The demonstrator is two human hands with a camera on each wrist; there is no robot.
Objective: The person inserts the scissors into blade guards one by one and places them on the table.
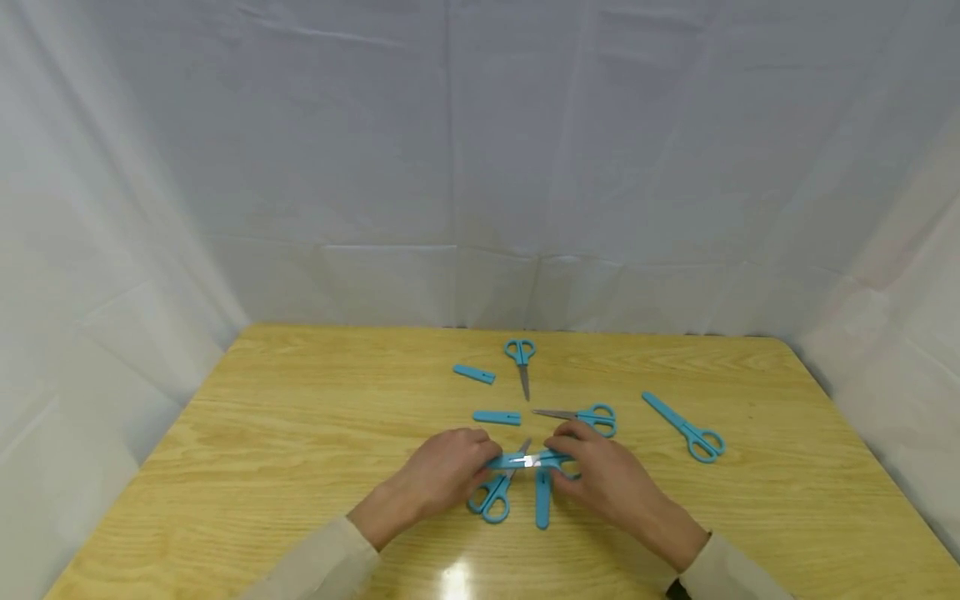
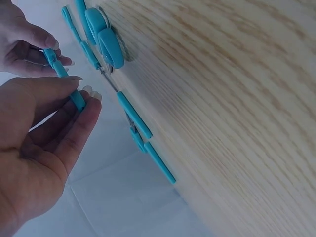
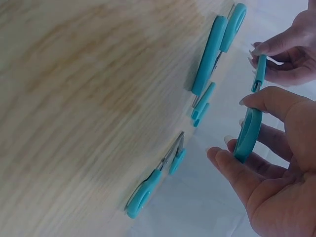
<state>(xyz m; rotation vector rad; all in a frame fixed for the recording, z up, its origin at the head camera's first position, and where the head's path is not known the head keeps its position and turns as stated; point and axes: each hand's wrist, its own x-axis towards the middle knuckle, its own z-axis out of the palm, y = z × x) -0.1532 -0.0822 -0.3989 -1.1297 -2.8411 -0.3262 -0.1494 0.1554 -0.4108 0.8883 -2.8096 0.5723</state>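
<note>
Low over the near middle of the table, my right hand (image 1: 611, 479) grips the blue handles of a pair of scissors (image 3: 249, 131). My left hand (image 1: 446, 467) pinches a blue blade cover (image 1: 506, 462) by its far end. The blade tips sit inside the cover's mouth, and a short stretch of bare metal shows between cover and handles. Beneath the hands lie another pair of scissors (image 1: 492, 498), blades uncovered, and a loose blue cover (image 1: 542, 500). Just beyond my right fingers lie more uncovered scissors (image 1: 597, 417), partly overlapped by that hand.
Farther back on the wooden table (image 1: 300, 400) are uncovered scissors (image 1: 521, 357) and two loose covers, one at the back (image 1: 474, 374) and one nearer (image 1: 497, 417). To the right lies a covered pair of scissors (image 1: 684, 428). White sheeting (image 1: 375, 167) hangs behind and along both sides.
</note>
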